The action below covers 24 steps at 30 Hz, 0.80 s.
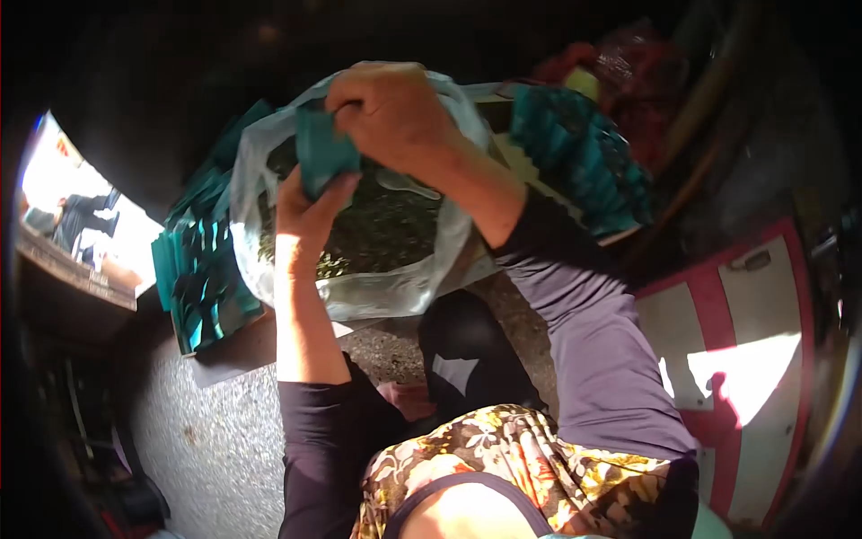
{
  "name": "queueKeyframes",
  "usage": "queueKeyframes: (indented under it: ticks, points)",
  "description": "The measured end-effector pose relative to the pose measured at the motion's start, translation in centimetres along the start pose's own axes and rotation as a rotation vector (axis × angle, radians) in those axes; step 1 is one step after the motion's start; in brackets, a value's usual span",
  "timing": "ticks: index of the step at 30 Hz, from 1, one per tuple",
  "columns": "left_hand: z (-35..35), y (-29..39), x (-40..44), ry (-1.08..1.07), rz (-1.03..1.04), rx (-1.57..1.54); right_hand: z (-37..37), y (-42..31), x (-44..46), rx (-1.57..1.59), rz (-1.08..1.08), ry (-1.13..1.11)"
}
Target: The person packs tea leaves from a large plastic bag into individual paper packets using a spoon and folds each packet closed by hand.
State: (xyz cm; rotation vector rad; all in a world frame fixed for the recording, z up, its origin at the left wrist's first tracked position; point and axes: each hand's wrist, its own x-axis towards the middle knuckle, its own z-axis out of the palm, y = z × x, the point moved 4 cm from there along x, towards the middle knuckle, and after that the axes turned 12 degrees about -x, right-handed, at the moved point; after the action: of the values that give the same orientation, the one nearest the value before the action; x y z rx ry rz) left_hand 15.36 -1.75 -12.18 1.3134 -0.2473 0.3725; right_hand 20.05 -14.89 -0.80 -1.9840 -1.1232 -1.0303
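Note:
A small green packet (325, 154) is held upright over a clear plastic bag (377, 298), gripped low down between the thumb and fingers of my left hand (305, 211). Against the packet's upper right edge, my right hand (391, 112) is closed with its fingers curled; what they hold, if anything, is hidden. Loose dark green dried leaves (377, 235) fill the wide-open bag below both hands. Among the leaves lies what looks like a pale spoon (409, 186), partly covered by my right forearm.
Rows of similar green packets (206, 278) stand in a box to the left, and more green packets (579, 157) lie at the right. Behind those are red plastic bags (637, 67). A white panel with red trim (745, 296) stands on the right, and rough grey ground (215, 440) shows below.

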Motion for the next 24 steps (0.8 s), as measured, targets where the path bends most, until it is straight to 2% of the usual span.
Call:
queueKeyframes:
  ticks: [3, 4, 6, 7, 9, 11, 12, 13, 16, 18, 19, 21, 24]
  points:
    - [1.2, 0.1, -0.5, 0.031, 0.02, -0.022, -0.9, 0.0, -1.4, -0.042, -0.012, -0.032]
    - [0.8, -0.3, -0.2, -0.01, 0.004, 0.109, -1.8, -0.2, -1.5, -0.085, -0.039, 0.009]
    - [2.0, 0.1, -0.3, -0.043, 0.065, -0.012, -5.0, 0.2, -1.4, -0.155, -0.063, 0.081]
    - [2.6, 0.6, -0.3, -0.065, 0.135, -0.13, -6.7, 0.8, -1.4, -0.229, -0.032, 0.065]
    - [1.6, 0.4, -0.4, -0.015, 0.098, -0.042, -10.7, 2.6, -2.1, -0.317, 0.214, -0.103]
    - [1.4, 0.9, -0.7, 0.052, 0.103, -0.054, -15.5, 3.3, -2.6, -0.321, 0.126, -0.005]
    - [1.2, 0.7, -0.6, 0.054, 0.096, -0.059, -16.6, 5.2, -3.5, -0.454, 0.142, -0.052]
    - [1.0, 0.5, -0.6, 0.056, 0.086, -0.063, -17.2, 7.5, -4.9, -0.586, 0.159, -0.102]
    - [1.2, 0.6, -0.9, 0.066, 0.087, -0.03, -18.8, 12.5, -9.6, -0.626, 0.241, -0.141]
    - [1.3, 0.5, -0.7, 0.049, 0.115, 0.038, -18.6, 15.7, -12.8, -0.717, 0.375, -0.29]
    - [1.2, 0.3, -0.7, 0.055, 0.112, 0.041, -18.4, 16.5, -14.0, -0.711, 0.375, -0.294]
    - [1.2, -0.1, -0.6, 0.012, 0.085, 0.045, -17.8, 18.2, -15.7, -0.771, 0.542, -0.365]
    - [1.3, -0.4, -0.4, 0.009, 0.07, 0.074, -17.1, 19.3, -17.0, -0.863, 0.554, -0.404]
